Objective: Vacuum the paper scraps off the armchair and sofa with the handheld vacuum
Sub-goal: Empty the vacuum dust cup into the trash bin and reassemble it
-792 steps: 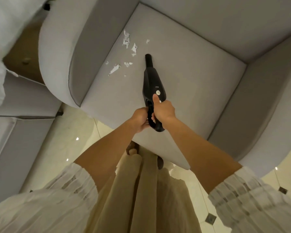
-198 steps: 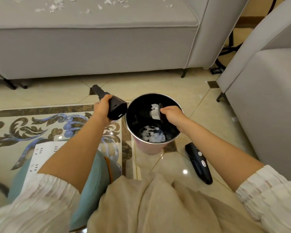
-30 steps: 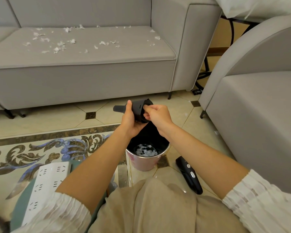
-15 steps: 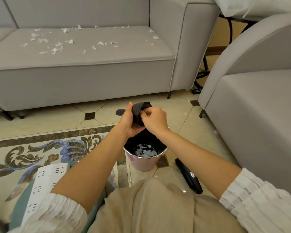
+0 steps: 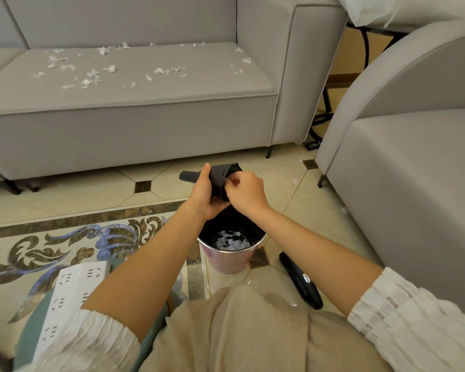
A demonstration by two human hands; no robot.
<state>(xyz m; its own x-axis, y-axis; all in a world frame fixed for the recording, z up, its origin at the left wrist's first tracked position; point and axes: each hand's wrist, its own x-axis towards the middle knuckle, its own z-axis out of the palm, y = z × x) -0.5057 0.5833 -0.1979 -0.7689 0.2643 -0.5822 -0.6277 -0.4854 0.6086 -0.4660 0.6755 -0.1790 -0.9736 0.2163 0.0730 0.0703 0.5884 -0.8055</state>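
The sofa point(image 5: 134, 84) was the largest job left: paper scraps point(image 5: 91, 75) lay scattered across its grey seat cushion, most toward the left, a few near the arm. The armchair point(image 5: 414, 162) on the right showed a bare grey seat in the part that was visible, so that half looked finished, though its far side ran out of view. A few white flecks sat on the tiled floor point(image 5: 279, 167) beside the armchair's leg.

In the middle stood a pink waste bin point(image 5: 227, 260) with white scraps lying in its dark bottom, which suggested the vacuum had been emptied there. The vacuum's motor body point(image 5: 301, 281) lay on the floor just right of the bin, untouched.

Above the bin, the left hand point(image 5: 203, 194) gripped the black dust cup with nozzle point(image 5: 218, 177), the nozzle pointing left. The right hand point(image 5: 246, 193) was curled against the cup's open end, fingers pinching something there; what exactly it held was hidden. Reassembly and the whole sofa appeared to remain.
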